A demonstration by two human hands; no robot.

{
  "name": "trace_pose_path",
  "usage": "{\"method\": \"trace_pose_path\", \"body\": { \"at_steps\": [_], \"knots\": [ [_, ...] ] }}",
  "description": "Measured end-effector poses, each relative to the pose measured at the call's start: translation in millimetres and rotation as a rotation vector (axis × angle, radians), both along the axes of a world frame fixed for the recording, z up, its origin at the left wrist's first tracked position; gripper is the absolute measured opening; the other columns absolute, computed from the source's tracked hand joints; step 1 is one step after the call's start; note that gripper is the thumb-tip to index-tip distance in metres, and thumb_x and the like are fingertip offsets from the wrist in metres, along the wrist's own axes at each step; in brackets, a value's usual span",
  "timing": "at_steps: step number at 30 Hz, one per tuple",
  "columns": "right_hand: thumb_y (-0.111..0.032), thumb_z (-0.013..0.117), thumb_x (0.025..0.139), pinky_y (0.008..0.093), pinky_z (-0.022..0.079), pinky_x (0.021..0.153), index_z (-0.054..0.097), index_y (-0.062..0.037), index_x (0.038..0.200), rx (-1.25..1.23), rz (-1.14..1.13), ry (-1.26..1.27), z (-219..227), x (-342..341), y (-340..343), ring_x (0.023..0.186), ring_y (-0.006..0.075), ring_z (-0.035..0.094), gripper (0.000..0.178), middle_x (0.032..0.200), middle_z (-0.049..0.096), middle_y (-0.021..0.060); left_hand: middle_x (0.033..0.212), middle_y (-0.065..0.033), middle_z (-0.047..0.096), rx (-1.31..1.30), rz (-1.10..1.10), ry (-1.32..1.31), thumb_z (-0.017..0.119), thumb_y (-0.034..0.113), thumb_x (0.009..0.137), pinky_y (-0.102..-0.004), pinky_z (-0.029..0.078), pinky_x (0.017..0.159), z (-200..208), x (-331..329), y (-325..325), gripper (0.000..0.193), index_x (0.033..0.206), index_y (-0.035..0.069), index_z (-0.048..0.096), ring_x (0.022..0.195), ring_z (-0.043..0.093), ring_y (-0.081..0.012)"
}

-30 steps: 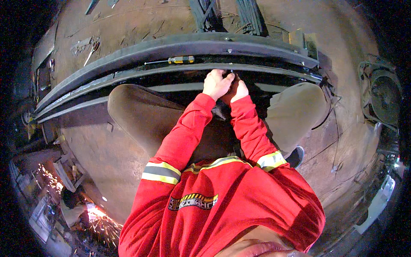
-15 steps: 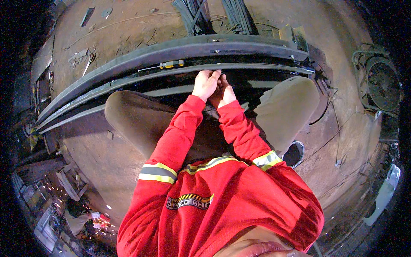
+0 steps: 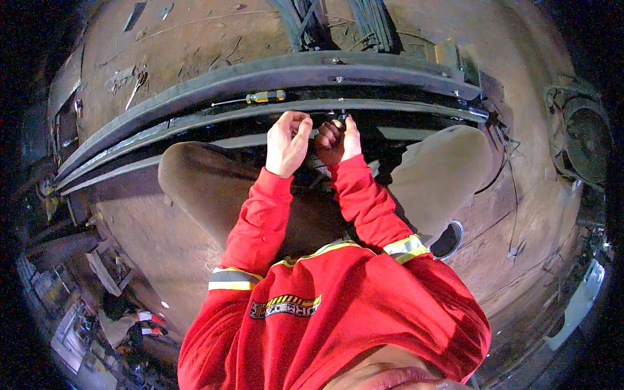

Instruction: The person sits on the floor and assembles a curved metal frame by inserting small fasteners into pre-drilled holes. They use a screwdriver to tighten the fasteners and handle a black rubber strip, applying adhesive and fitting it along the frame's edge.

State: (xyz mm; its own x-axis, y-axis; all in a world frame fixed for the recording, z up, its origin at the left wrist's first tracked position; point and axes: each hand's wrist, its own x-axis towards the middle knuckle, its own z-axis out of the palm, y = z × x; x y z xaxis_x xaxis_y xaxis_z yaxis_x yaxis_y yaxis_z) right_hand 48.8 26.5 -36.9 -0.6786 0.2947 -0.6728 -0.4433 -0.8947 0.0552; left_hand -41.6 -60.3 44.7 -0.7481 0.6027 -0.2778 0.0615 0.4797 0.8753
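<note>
Since the earlier frames, the bare left hand [image 3: 286, 144] is standing apart from the bare right hand [image 3: 338, 141], having shifted toward the left of the frame; half a second ago the two were meeting at the upper centre. The left hand is bending its fingers, thumb lying close to the forefinger; whether it is pinching anything cannot be told. The right hand is curling its fingers, thumb pointing up beside a small dark fitting [image 3: 343, 116] at the upper centre of the frame; whether it is gripping that piece cannot be told. The fitting is sitting at the near edge of a long grey metal bar [image 3: 403, 106] crossing the upper half. Behind that bar, a yellow-and-black-handled screwdriver [image 3: 265, 97] is lying left of upper centre, any marking too small to read. At lower centre, a red long-sleeved top [image 3: 377, 305] is showing a dark printed patch [image 3: 285, 306], its pale block lettering running beneath slanted yellow-and-black stripes.
</note>
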Motion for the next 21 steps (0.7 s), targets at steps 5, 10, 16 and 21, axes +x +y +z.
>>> {"method": "trace_pose_path", "body": {
  "at_steps": [5, 10, 16, 21],
  "knots": [
    [-0.044, 0.032, 0.093, 0.0291, 0.021, 0.038, 0.034, -0.0152, 0.065, -0.103, 0.074, 0.006, 12.4, 3.5, 8.1, 0.041, 0.0130, 0.025, 0.041, 0.051, 0.023, -0.0038, 0.080, -0.0117, 0.065, -0.045, -0.071, -0.028, 0.057, 0.022, 0.086, -0.0281, 0.046, 0.066, -15.3, 0.7, 1.6, 0.027, 0.091, -0.003, 0.063, 0.072, 0.059, -0.0142],
    [-0.043, 0.029, 0.094, 0.0291, 0.019, 0.038, 0.034, -0.0136, 0.059, -0.154, 0.076, 0.149, -0.6, 13.6, 9.7, 0.039, 0.0137, 0.023, 0.046, 0.048, 0.027, -0.0027, 0.081, -0.0134, 0.065, 0.083, -0.160, -0.088, 0.055, 0.021, 0.087, -0.0275, 0.049, 0.065, -41.0, 6.6, 12.6, 0.034, 0.106, -0.008, 0.058, 0.070, 0.062, -0.0173],
    [-0.041, 0.032, 0.095, 0.0275, 0.021, 0.038, 0.042, -0.0171, 0.062, -0.195, 0.105, 0.077, 4.4, 13.1, 12.8, 0.036, 0.0137, 0.025, 0.042, 0.044, 0.029, -0.0029, 0.064, -0.0094, 0.059, 0.075, -0.144, -0.707, 0.054, 0.019, 0.089, -0.0251, 0.047, 0.044, -35.2, 7.0, 43.7, 0.026, 0.086, -0.006, 0.059, 0.052, 0.058, -0.0152],
    [-0.045, 0.037, 0.094, 0.0252, 0.032, 0.042, 0.051, -0.0158, 0.076, -0.047, 0.220, 0.012, 24.5, 14.9, 10.5, 0.043, 0.0125, 0.035, 0.037, 0.056, 0.043, -0.0030, 0.059, -0.0062, 0.056, -0.097, 0.058, -0.603, 0.058, 0.022, 0.086, -0.0288, 0.042, 0.032, -17.7, 18.6, 53.7, 0.025, 0.084, -0.003, 0.059, 0.038, 0.049, -0.0144]
  ]
}}
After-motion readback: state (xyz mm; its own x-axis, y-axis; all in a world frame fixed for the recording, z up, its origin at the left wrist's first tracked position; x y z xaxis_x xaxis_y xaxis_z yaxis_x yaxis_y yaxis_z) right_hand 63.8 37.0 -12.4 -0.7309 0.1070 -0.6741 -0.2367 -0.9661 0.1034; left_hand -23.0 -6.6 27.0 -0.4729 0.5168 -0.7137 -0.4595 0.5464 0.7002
